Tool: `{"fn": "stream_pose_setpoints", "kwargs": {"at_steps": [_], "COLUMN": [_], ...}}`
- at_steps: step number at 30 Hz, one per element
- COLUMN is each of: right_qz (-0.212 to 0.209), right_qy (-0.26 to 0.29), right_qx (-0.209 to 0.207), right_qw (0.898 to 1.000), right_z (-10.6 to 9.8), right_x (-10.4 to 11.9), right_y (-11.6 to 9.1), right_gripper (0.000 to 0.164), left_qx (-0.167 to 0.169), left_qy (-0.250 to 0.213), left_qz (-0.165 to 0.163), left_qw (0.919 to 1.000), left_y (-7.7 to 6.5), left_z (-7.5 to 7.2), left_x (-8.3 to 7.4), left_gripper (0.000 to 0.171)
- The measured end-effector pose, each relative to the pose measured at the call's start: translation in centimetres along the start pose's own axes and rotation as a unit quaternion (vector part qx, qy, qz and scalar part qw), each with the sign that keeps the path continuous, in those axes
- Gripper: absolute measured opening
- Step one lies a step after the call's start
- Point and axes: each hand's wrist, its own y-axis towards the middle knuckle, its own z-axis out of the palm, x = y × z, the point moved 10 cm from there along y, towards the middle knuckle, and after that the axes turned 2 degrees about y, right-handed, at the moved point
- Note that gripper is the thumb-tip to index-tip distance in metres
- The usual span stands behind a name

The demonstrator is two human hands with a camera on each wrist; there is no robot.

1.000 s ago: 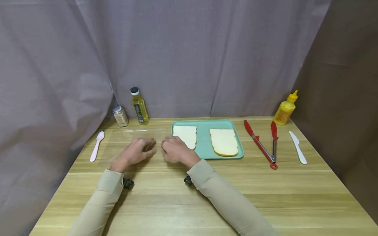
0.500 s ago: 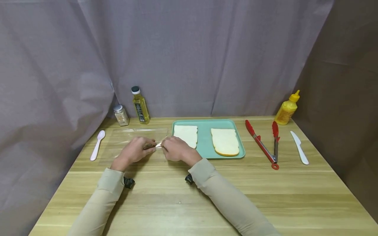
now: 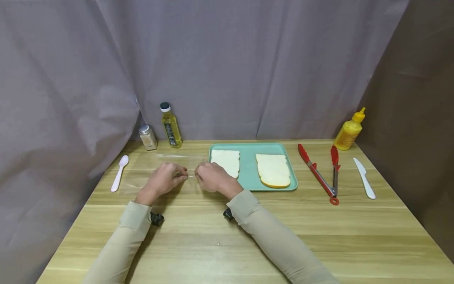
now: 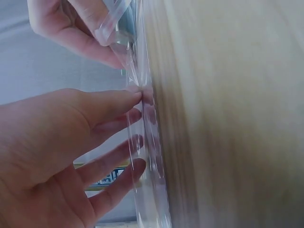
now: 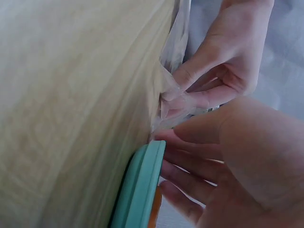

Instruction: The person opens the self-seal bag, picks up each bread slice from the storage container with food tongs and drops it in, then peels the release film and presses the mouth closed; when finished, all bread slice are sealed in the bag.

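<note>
A clear plastic bag (image 3: 172, 156) lies flat on the wooden table, left of the tray. Near its right side my left hand (image 3: 164, 179) pinches the thin film between thumb and index finger. The left wrist view shows the film (image 4: 156, 190) running past that hand's other, loosely spread fingers. Close beside it, my right hand (image 3: 214, 177) pinches the same edge with thumb and forefinger, its other fingers near the mint tray's rim (image 5: 142, 190). A narrow strip of film spans the gap between both hands. One bread slice (image 3: 227, 161) sits just behind the right hand.
The mint tray (image 3: 247, 165) bears a second bread slice (image 3: 274, 170). A spoon (image 3: 120, 173), a spice jar (image 3: 147, 137) and an oil bottle (image 3: 172, 128) are at left. Open red tongs (image 3: 320, 177), a yellow squeeze bottle (image 3: 349, 132) and a white knife (image 3: 364, 178) are at right.
The hands stay almost in place while their fingers work at the film. A bright fold between them half a second ago is now a thin line. The view has shifted slightly.
</note>
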Motion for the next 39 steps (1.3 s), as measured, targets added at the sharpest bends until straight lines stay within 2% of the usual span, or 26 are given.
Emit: {"fn": "stream_pose_setpoints", "kwargs": {"at_steps": [4, 7, 11, 14, 24, 34, 36, 39], "right_qz": [-0.011, -0.011, -0.001, 0.003, 0.006, 0.004, 0.002, -0.004], "right_qy": [-0.010, -0.014, -0.015, -0.017, -0.007, 0.004, 0.006, 0.008], "right_qx": [-0.013, 0.005, 0.037, 0.043, 0.052, 0.049, 0.048, 0.044], "right_qw": [1.000, 1.000, 0.999, 0.999, 0.999, 0.999, 0.999, 0.999], "right_z": [-0.6, -0.5, 0.0, 0.1, 0.1, 0.2, 0.1, 0.0], "right_x": [0.3, 0.5, 0.6, 0.5, 0.4, 0.2, 0.3, 0.4], "right_y": [0.0, 0.0, -0.2, -0.2, -0.3, -0.2, -0.2, -0.3], "right_gripper": [0.025, 0.024, 0.024, 0.024, 0.028, 0.032, 0.037, 0.040], "left_qx": [0.008, 0.012, 0.005, 0.002, -0.024, -0.068, -0.062, -0.027], "left_qy": [-0.004, -0.013, -0.009, -0.007, -0.028, -0.047, -0.046, -0.052], "left_qz": [-0.017, -0.022, -0.009, 0.006, 0.002, -0.012, -0.012, -0.005], "left_qw": [0.9998, 0.9996, 0.9999, 1.0000, 0.9993, 0.9965, 0.9969, 0.9983], "left_y": [0.0, -0.1, -0.1, -0.2, -0.3, -0.1, -0.1, 0.0], "left_z": [0.0, 0.0, -0.1, -0.1, -0.8, -2.7, -2.8, -2.2], "left_x": [0.3, 0.4, 0.3, 0.2, 1.2, 1.1, 1.1, 1.0], "left_gripper": [0.011, 0.018, 0.032, 0.036, 0.021, 0.013, 0.013, 0.016]}}
